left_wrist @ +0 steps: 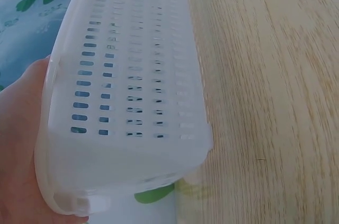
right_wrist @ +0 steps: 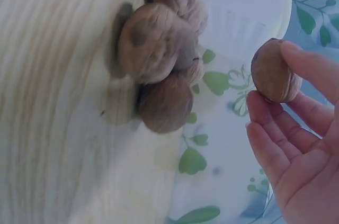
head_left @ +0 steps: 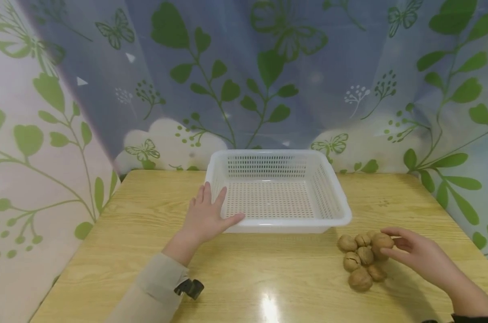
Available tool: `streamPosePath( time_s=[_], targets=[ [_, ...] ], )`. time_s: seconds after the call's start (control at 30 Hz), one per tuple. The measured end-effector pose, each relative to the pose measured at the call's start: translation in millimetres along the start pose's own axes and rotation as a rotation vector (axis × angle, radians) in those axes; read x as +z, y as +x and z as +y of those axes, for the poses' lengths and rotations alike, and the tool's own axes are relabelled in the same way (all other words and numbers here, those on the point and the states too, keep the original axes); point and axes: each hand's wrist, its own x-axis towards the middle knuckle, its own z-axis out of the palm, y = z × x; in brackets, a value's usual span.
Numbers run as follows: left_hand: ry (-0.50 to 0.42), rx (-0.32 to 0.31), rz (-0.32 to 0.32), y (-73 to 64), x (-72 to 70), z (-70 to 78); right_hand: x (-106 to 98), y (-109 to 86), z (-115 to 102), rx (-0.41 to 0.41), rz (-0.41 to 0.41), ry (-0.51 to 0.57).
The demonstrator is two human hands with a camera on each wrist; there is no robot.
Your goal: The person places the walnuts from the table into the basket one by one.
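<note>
A white plastic basket (head_left: 268, 222) with slotted walls stands on the table. My left hand (head_left: 205, 217) rests on its front left corner, fingers spread and thumb lying over the front rim. In the left wrist view that hand (left_wrist: 21, 144) touches the rim beside the slotted wall (left_wrist: 119, 155). To the basket's right, my right hand (head_left: 423, 255) pinches a walnut (head_left: 382, 245) between thumb and fingers. The right wrist view has this walnut (right_wrist: 273, 70) lifted apart from the pile. Several other walnuts (head_left: 360, 279) lie clustered on the table next to the right hand.
The light wooden table (head_left: 236, 278) reaches back to a blue curtain (head_left: 244, 80) with leaf and butterfly prints, close behind the basket. Similar printed cloth (head_left: 38, 148) hangs at the left. A black device (head_left: 190, 288) is on the left sleeve.
</note>
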Motion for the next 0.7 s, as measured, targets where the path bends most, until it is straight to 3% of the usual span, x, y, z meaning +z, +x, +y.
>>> streamPosePath(
  time_s=[0.7],
  targets=[
    [0.010, 0.006, -0.005, -2.0, 1.3, 2.0, -0.3, 30.7, -45.4, -0.067, 0.044, 0.061]
  ],
)
